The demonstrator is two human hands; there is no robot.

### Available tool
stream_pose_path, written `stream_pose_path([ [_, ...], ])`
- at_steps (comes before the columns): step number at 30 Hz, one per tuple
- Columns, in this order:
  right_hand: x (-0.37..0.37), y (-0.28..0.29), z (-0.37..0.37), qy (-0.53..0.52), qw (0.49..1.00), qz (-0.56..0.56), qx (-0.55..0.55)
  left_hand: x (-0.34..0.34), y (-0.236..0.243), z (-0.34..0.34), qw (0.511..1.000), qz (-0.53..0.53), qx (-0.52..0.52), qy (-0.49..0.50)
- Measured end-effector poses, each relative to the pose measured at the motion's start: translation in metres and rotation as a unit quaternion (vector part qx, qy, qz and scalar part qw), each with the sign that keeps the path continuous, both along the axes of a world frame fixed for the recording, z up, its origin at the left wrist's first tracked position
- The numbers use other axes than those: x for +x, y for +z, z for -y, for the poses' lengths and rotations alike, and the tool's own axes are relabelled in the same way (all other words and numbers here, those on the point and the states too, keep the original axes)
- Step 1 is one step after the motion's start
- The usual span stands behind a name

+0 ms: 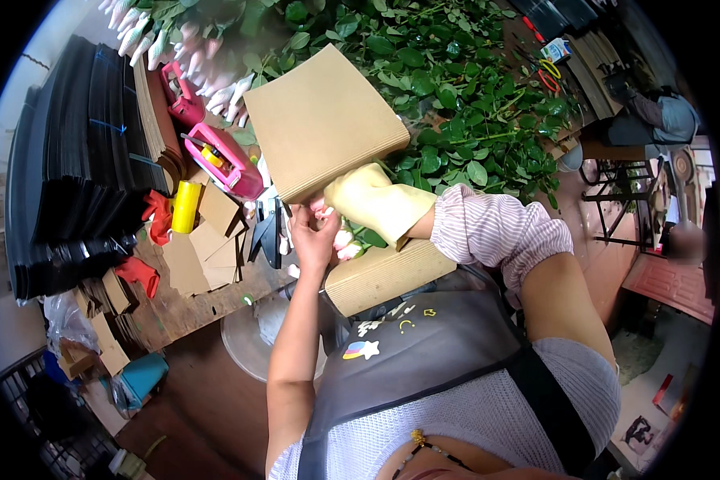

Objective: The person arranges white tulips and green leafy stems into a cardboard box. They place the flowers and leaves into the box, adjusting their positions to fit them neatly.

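My bare left hand is bent in a pinch at a pink rose, just below the edge of a large tan corrugated cardboard piece. My right hand, in a pale yellow glove, curls in from the right beside it; its fingertips are hidden, and so is whatever they hold. More pink rose heads and a few green leaves lie under the two hands. Nearest my body is a second corrugated cardboard piece, with the roses between it and the large one.
Leafy rose stems heap across the far table, with net-wrapped buds at far left. Left stand pink tape dispensers, black scissors, a yellow roll, red gloves and stacked dark cardboard. Another person is at far right.
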State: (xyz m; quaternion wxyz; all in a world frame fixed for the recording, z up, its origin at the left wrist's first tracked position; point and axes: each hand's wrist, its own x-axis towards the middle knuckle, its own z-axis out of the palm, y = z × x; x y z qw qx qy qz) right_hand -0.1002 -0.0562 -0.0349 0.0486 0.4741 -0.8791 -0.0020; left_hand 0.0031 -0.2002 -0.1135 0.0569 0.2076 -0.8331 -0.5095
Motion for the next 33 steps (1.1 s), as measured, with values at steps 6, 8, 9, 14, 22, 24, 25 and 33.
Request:
stream_pose_path([
  [6, 0.005, 0.009, -0.002, 0.033, 0.99, 0.137, -0.026, 0.008, -0.017, 0.001, 0.999, -0.032, -0.006, -0.007],
  [8, 0.01, 0.013, 0.001, 0.037, 0.989, 0.141, -0.013, 0.009, -0.016, 0.0, 0.997, -0.065, -0.047, -0.002],
  [9, 0.01, 0.013, 0.004, 0.037, 0.989, 0.145, -0.004, 0.009, -0.016, -0.002, 0.994, -0.081, -0.067, 0.0],
  [14, -0.003, 0.037, 0.002, 0.067, 0.975, 0.21, 0.018, 0.003, 0.008, -0.004, 0.997, -0.047, -0.065, -0.019],
  [22, -0.097, 0.07, -0.088, -0.335, 0.938, 0.077, -0.051, -0.002, 0.014, -0.006, 0.997, -0.051, -0.059, -0.02],
  [24, -0.102, 0.064, -0.103, -0.216, 0.873, 0.398, -0.183, -0.003, 0.001, -0.004, 0.996, -0.074, -0.043, -0.024],
  [25, -0.098, 0.089, -0.095, -0.187, 0.831, 0.468, -0.236, 0.0, 0.0, -0.002, 0.996, -0.081, -0.037, -0.02],
  [33, -0.051, 0.111, -0.123, -0.019, 0.707, 0.679, -0.197, 0.015, -0.05, 0.018, 0.997, -0.007, 0.06, -0.046],
])
